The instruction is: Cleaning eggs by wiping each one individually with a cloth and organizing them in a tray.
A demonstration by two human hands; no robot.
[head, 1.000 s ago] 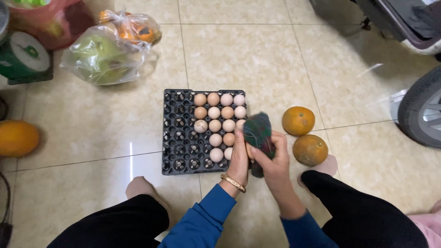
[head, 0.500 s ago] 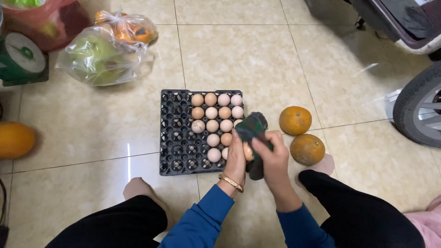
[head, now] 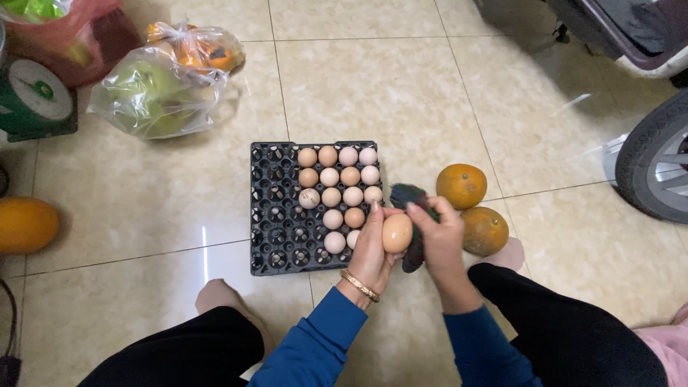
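On the tiled floor (head: 129,215) at far left lies an orange fruit (head: 25,224), with a green dial scale (head: 36,100) and clear bags of produce (head: 161,89) above it. In the middle sits a black egg tray (head: 276,215), its right columns filled with pale and brown eggs (head: 337,188), its left cells bare. Just beside the tray's lower right corner, the left hand (head: 373,251) rises from a blue sleeve, palm turned inward, a gold bangle (head: 360,285) at the wrist; its grip is narrow, fingers curled around a brown egg (head: 397,233) held upright above the floor. The right hand (head: 441,240) presses in from the other side, its grip closed on a dark green cloth (head: 410,204), which touches the egg's right flank; the forearm slants down to the person's knee. Right of the hands lie two more oranges (head: 462,185), one just beside the other, and a vehicle wheel (head: 656,168) stands at the far right edge.
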